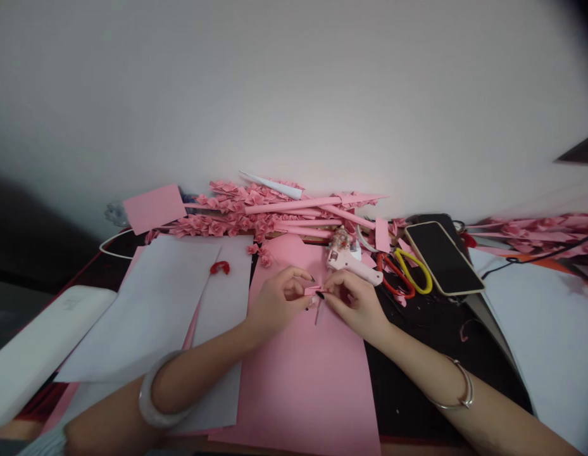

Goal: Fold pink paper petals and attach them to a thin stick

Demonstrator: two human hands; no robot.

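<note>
Above a large pink sheet, both hands meet around a small folded piece of pink paper. My left hand pinches its left side, and my right hand pinches its right side. A thin dark stick or wire points down from between the fingertips; what it joins to is hidden. Just beyond my right hand lies a pale pink glue gun. Small pink paper flowers rest beyond my left hand.
Pink flower stems and rolled paper line the wall. Red scissors, yellow handles and a phone lie right. White sheets, a red curved piece and a white device are left.
</note>
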